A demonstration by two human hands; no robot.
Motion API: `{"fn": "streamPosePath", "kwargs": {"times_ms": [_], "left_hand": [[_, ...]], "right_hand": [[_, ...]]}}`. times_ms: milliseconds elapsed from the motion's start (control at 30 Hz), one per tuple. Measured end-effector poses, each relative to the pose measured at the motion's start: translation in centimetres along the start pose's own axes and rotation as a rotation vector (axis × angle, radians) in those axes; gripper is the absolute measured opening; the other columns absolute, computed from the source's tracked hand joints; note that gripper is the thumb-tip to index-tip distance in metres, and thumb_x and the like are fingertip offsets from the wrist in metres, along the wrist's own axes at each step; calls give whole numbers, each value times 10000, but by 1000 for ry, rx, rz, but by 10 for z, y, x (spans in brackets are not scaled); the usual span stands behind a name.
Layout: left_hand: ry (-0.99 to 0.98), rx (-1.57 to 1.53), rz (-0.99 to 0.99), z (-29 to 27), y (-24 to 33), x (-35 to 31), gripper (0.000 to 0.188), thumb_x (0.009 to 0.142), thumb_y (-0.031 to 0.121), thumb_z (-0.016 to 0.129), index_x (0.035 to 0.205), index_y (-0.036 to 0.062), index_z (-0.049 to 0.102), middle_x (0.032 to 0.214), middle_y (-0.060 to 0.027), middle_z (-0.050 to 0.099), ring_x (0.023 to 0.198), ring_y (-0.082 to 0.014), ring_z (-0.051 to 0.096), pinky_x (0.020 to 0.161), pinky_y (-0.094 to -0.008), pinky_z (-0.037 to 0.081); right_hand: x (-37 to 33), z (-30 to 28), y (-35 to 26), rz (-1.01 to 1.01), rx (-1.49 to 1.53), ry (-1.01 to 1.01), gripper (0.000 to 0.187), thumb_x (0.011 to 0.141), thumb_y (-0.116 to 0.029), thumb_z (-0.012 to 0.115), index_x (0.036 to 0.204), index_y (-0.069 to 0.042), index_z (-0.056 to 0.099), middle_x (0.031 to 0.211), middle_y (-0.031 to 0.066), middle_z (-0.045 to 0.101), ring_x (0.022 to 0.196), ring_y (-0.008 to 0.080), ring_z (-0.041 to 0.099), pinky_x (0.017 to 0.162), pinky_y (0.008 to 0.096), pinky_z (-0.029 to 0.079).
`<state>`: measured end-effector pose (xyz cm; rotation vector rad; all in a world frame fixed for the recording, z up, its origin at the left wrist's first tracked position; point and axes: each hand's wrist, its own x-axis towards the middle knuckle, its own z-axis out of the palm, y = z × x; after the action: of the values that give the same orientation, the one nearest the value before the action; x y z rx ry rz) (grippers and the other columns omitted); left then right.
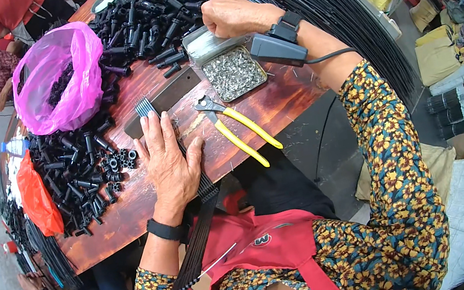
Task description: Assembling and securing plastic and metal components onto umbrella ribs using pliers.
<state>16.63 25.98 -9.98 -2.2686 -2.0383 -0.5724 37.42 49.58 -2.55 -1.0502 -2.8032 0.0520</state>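
My left hand [170,158] lies flat, fingers stretched, over a row of thin black rods [200,253]. The rods' pale metal tips [145,106] stick out past my fingers beside a dark metal bar [175,91]. The rods run back under my wrist to my lap. My right hand [236,15] is closed, fingers curled, above the far end of a metal tin [261,82]; whatever it pinches is hidden. Small silvery metal pieces [232,72] fill the tin's near part. Pliers with yellow handles [242,134] rest on the table, jaws toward the tin.
Black plastic tubular parts [163,16] are heaped across the wooden table [112,234]. A pink plastic bag [61,81] and an orange bag [39,193] stand left. Long black rods [339,18] lie along the right edge. Other people sit at the left; sacks [436,55] are at right.
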Motion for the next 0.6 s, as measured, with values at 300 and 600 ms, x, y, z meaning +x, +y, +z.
{"fn": "streamPosePath", "kwargs": {"times_ms": [300, 600], "left_hand": [[19, -11, 12, 2, -2, -1, 738, 871, 412, 594, 1429, 7, 331, 1504, -209, 267, 1421, -346, 208, 1125, -553, 120], [37, 4, 28, 2, -3, -1, 699, 890, 405, 574, 1415, -1, 354, 1489, -228, 281, 1413, -358, 223, 1125, -534, 140]], "right_hand": [[2, -1, 7, -26, 58, 114, 130, 617, 0, 622, 724, 8, 696, 670, 183, 651, 664, 313, 662, 606, 388, 514], [13, 2, -52, -295, 348, 116, 183, 713, -29, 631, 876, 13, 701, 751, 186, 669, 688, 294, 665, 643, 365, 519]]}}
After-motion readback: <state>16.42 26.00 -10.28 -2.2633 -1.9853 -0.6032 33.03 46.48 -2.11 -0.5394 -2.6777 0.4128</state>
